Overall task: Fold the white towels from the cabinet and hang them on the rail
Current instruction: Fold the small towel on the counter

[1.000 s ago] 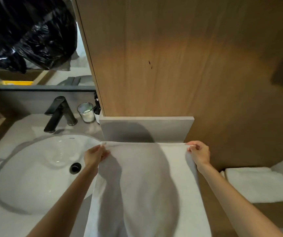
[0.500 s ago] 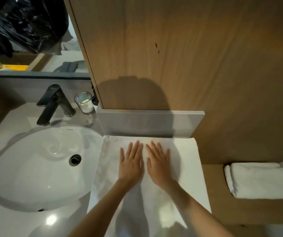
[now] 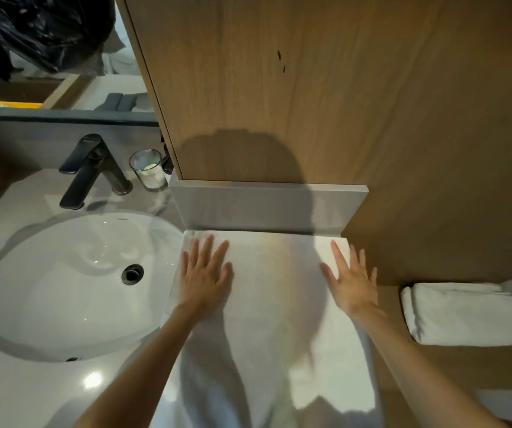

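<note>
White towel is lying flat on the counter just right of the sink, far edge butting the grey upstand and long axis running straight toward the person. Left hand is pressing by its left edge and right hand by its right. Both are flat, fingers spread, gripping nothing (equally near, so either could lead). Next fold is probably going crosswise, one long edge over the other.
</note>
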A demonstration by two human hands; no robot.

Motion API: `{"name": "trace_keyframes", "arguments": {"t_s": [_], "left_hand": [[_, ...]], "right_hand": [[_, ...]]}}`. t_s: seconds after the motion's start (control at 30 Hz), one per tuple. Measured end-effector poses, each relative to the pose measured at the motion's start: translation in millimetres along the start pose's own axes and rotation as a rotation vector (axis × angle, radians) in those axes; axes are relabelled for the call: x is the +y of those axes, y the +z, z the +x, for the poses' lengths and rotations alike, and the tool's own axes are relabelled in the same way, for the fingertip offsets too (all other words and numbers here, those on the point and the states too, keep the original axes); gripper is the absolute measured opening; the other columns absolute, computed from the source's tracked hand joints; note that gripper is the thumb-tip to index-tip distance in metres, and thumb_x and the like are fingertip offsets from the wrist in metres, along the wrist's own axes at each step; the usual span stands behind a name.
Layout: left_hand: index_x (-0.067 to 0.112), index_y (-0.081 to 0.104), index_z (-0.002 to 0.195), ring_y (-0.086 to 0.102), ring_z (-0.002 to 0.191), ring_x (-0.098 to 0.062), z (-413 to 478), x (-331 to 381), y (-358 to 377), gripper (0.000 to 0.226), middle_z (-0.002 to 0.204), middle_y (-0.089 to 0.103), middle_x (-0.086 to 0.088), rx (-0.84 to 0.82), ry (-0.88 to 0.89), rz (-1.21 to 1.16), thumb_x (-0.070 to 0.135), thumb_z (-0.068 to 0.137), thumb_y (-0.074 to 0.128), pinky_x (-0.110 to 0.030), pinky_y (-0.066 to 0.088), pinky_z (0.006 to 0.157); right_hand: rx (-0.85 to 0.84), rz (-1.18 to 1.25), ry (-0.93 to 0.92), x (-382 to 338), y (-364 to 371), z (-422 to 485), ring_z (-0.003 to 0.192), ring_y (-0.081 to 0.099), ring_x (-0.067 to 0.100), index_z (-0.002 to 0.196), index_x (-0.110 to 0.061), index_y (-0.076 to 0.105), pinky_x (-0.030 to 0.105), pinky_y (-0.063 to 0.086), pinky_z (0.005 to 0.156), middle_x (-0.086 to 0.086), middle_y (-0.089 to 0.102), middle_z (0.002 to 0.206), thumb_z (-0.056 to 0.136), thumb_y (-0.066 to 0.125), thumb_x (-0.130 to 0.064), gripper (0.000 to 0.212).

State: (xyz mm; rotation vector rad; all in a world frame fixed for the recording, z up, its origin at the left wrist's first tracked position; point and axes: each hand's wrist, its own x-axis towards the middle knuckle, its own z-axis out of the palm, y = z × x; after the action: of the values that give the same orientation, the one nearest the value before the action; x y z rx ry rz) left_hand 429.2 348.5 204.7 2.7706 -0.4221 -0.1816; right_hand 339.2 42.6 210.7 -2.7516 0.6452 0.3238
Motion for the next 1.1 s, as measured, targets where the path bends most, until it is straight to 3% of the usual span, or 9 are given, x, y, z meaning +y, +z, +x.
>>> {"name": "trace_keyframes", "arguments": {"t_s": [0.1, 0.27, 0.33, 0.47, 0.63, 0.83, 0.93, 1.0, 1.1], "left_hand": [[0.027, 0.016, 0.154, -0.004, 0.149, -0.024, -0.4, 8.4, -8.8, 0.054, 0.162, 0.004, -0.001, -0.038, -0.017, 0.013, 0.043, 0.102, 0.021, -0.046, -0.003, 0.120], [0.021, 0.014, 0.154, -0.007, 0.148, -0.019, -44.8, 57.1, 0.9, 0.059, 0.162, 0.004, 0.001, 0.088, 0.063, -0.058, 0.010, 0.097, 0.020, -0.039, -0.009, 0.119], [0.021, 0.007, 0.154, -0.011, 0.148, -0.022, -67.9, 63.1, 18.2, 0.060, 0.161, -0.003, 0.001, 0.058, 0.069, -0.021, 0.013, 0.095, 0.017, -0.041, -0.010, 0.119], [0.034, 0.008, 0.153, -0.008, 0.149, -0.017, -104.6, 46.4, 33.2, 0.053, 0.161, -0.005, 0.006, 0.029, 0.043, 0.035, 0.040, 0.101, 0.012, -0.042, -0.007, 0.120], [0.044, 0.015, 0.150, -0.007, 0.148, -0.011, -119.8, 12.8, 18.9, 0.052, 0.161, 0.003, 0.010, 0.059, 0.068, 0.069, 0.048, 0.099, 0.018, -0.034, -0.005, 0.120], [0.041, 0.013, 0.152, -0.008, 0.148, -0.008, -128.6, -13.3, 5.4, 0.055, 0.161, -0.003, 0.009, 0.061, 0.060, 0.041, 0.051, 0.098, 0.011, -0.029, -0.007, 0.120], [0.035, 0.010, 0.153, -0.010, 0.147, -0.011, -126.2, -15.1, 4.6, 0.065, 0.161, -0.006, 0.004, 0.035, 0.031, 0.032, 0.056, 0.092, 0.001, -0.027, -0.010, 0.118], [0.026, 0.015, 0.154, -0.002, 0.149, -0.018, -127.9, -10.2, 3.7, 0.072, 0.161, 0.002, -0.004, 0.032, -0.016, -0.028, 0.053, 0.089, -0.002, -0.032, -0.004, 0.119], [0.010, 0.027, 0.150, 0.015, 0.146, -0.027, -147.3, 13.9, 6.1, 0.063, 0.157, 0.017, -0.010, 0.124, 0.015, -0.072, 0.037, 0.096, 0.011, -0.035, 0.006, 0.120]], "right_hand": [[0.029, -0.083, -0.031, -17.1, -3.6, -6.9, 0.147, -0.020, 0.030, 0.156, -0.029, 0.006, 0.056, -0.006, 0.117, 0.005, -0.012, 0.163, 0.102, 0.015, -0.050, 0.058], [0.210, 0.055, -0.286, -92.4, 30.1, -61.7, 0.136, 0.042, 0.038, 0.139, -0.010, 0.052, 0.061, 0.034, 0.103, 0.014, 0.044, 0.148, 0.093, 0.028, -0.032, 0.056], [0.169, 0.130, -0.241, -111.8, 52.4, -84.8, 0.133, 0.047, 0.034, 0.139, -0.016, 0.053, 0.059, 0.039, 0.102, 0.010, 0.048, 0.145, 0.095, 0.031, -0.030, 0.051], [0.202, 0.000, -0.264, -98.7, 76.1, -110.0, 0.144, 0.030, 0.028, 0.149, -0.030, 0.037, 0.050, 0.026, 0.116, 0.004, 0.034, 0.155, 0.102, 0.026, -0.043, 0.050], [0.227, -0.034, -0.345, -45.2, 66.2, -115.2, 0.150, 0.013, 0.020, 0.149, -0.043, 0.029, 0.046, 0.013, 0.119, -0.007, 0.019, 0.161, 0.101, 0.025, -0.050, 0.049], [0.183, -0.118, -0.286, 8.4, 50.5, -117.3, 0.150, 0.002, 0.021, 0.153, -0.040, 0.014, 0.039, 0.002, 0.121, -0.004, 0.004, 0.162, 0.099, 0.005, -0.055, 0.057], [0.157, -0.114, -0.132, 3.1, 47.2, -122.8, 0.149, -0.011, 0.018, 0.154, -0.040, 0.002, 0.044, -0.006, 0.120, -0.005, -0.006, 0.162, 0.091, -0.005, -0.058, 0.066], [0.141, -0.134, -0.031, -9.3, 44.3, -131.6, 0.149, -0.014, 0.022, 0.155, -0.032, -0.001, 0.048, -0.010, 0.119, 0.001, -0.007, 0.163, 0.087, -0.013, -0.055, 0.073], [0.146, 0.037, -0.083, -46.4, 45.9, -161.2, 0.150, -0.007, 0.026, 0.156, -0.026, 0.008, 0.051, -0.006, 0.120, 0.003, 0.000, 0.163, 0.099, -0.001, -0.049, 0.063]]}}
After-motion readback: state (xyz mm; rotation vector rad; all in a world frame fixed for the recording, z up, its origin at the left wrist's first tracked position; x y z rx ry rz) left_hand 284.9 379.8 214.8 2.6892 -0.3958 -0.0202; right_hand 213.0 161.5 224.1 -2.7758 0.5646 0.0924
